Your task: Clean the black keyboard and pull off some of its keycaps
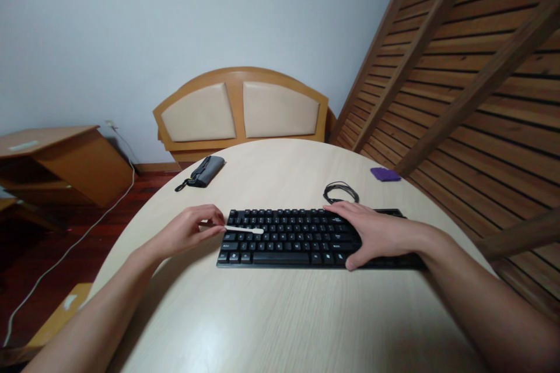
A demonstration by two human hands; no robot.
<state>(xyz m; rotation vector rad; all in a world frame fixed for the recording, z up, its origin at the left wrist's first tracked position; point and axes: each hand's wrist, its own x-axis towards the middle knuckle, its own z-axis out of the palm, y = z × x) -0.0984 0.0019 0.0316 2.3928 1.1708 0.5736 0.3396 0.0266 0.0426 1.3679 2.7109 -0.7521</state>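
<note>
A black computer keyboard (284, 245) lies on the round pale wooden table (262, 315). Between the thumb and fingertips of my left hand (196, 224) is a slim white toothbrush (240, 229). Its head rests over the keys on the keyboard's left part; whether the bristles touch them I cannot tell. My right hand (376, 233) spans the keyboard's right side, thumb at the front edge and fingers at the back edge, gripping it. The keys under that palm are hidden.
Behind the keyboard lies a coiled black cable (341, 191). A grey pouch (207, 171) with a strap sits at the back left, a folded purple cloth (385, 174) at the back right. Beyond the table stand a padded headboard (238, 105), slatted wood (464, 99) and a desk (65, 157).
</note>
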